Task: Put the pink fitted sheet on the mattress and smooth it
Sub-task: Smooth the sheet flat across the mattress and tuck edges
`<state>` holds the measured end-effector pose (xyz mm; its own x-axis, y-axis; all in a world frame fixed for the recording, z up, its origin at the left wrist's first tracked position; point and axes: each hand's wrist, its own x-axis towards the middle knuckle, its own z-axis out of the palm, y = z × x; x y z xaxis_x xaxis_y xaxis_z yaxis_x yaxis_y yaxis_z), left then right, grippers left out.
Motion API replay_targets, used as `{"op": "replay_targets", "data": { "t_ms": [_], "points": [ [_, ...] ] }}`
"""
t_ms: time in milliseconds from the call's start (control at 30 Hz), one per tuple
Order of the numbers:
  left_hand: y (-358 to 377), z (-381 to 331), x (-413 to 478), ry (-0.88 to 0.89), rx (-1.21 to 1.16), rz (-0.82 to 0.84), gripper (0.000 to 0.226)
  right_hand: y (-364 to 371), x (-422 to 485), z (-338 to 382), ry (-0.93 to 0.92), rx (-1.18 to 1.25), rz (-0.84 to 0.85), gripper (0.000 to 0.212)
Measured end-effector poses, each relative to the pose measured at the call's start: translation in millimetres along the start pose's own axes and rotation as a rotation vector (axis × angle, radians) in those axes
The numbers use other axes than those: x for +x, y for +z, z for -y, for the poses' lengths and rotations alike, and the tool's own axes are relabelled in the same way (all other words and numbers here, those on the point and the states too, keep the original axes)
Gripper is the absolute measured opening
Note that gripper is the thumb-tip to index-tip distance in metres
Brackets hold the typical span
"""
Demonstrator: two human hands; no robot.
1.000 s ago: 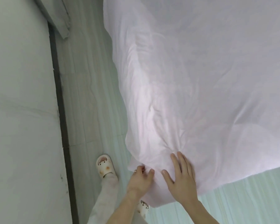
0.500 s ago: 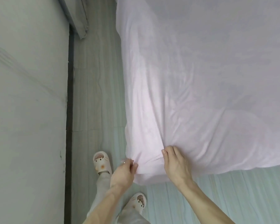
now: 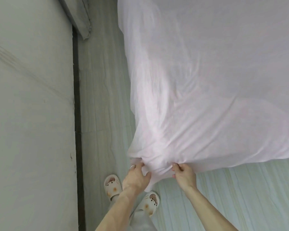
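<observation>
The pale pink fitted sheet point(image 3: 207, 80) covers the mattress from the top of the view down to its near corner, with folds fanning out from that corner. The mattress itself is hidden under the sheet. My left hand point(image 3: 137, 176), wearing a ring, pinches the sheet's bunched corner from the left. My right hand point(image 3: 183, 174) grips the same corner's hem from the right. Both hands hold the fabric just off the bed's corner, and a flap hangs down between them.
A grey wall point(image 3: 32, 114) with a dark baseboard point(image 3: 78, 130) runs along the left. A narrow strip of pale floor point(image 3: 100, 97) separates it from the bed. My feet in white slippers point(image 3: 112, 185) stand at the corner. A grey cloth point(image 3: 80, 15) hangs at the top left.
My right hand went from lying flat on the sheet to gripping its hem. Both hands have gathered the corner and pulled it toward me, raising new folds.
</observation>
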<state>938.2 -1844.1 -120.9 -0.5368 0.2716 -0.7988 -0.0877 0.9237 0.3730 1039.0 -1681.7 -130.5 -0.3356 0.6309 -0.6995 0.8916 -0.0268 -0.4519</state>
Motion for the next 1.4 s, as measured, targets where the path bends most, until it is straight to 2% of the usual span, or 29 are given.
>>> {"op": "replay_targets", "data": {
  "t_ms": [267, 400, 533, 633, 700, 767, 867, 933, 1000, 1100, 1167, 1233, 1333, 1400],
  "points": [
    [-10, -31, -8, 0.21, 0.31, -0.149, 0.027, -10, -32, -13, -0.05, 0.001, -0.052, 0.031],
    [3, -16, -34, 0.327, 0.296, -0.135, 0.025, -18, -64, -29, -0.153, 0.001, -0.119, 0.03],
    [1, -22, -37, 0.272, 0.401, -0.145, 0.021, -17, -65, -19, -0.138, -0.125, -0.109, 0.03],
    [-12, -40, -26, 0.239, 0.528, -0.103, 0.022, -24, -54, 10, -0.072, -0.372, -0.039, 0.024],
    [-25, -54, -22, 0.218, 0.54, -0.133, 0.023, -34, -52, 30, -0.095, -0.469, -0.029, 0.024],
    [-42, -71, -14, 0.235, 0.523, -0.25, 0.02, -42, -47, 46, -0.187, -0.477, -0.148, 0.023],
    [-65, -99, 9, 0.378, 0.471, -0.408, 0.033, -43, -24, 79, -0.514, -0.346, -0.476, 0.013],
    [-78, -122, 29, 0.499, 0.483, -0.438, 0.052, -49, 8, 109, -0.638, -0.267, -0.586, 0.031],
    [-85, -138, 47, 0.572, 0.616, -0.354, 0.061, -59, 43, 128, -0.604, -0.334, -0.447, 0.053],
    [-74, -137, 64, 0.525, 0.716, -0.216, 0.055, -82, 83, 87, -0.365, -0.524, -0.236, 0.068],
    [-68, -127, 63, 0.446, 0.712, -0.157, 0.055, -97, 81, 39, -0.164, -0.571, -0.184, 0.077],
    [-69, -132, 56, 0.42, 0.79, -0.146, 0.054, -110, 70, 16, -0.069, -0.58, -0.139, 0.081],
    [-84, -166, 45, 0.402, 0.886, -0.131, 0.053, -123, 59, 36, -0.002, -0.601, -0.113, 0.085],
    [-96, -190, 43, 0.368, 0.963, -0.111, 0.047, -127, 55, 64, 0.021, -0.673, -0.145, 0.081]
  ]
}}
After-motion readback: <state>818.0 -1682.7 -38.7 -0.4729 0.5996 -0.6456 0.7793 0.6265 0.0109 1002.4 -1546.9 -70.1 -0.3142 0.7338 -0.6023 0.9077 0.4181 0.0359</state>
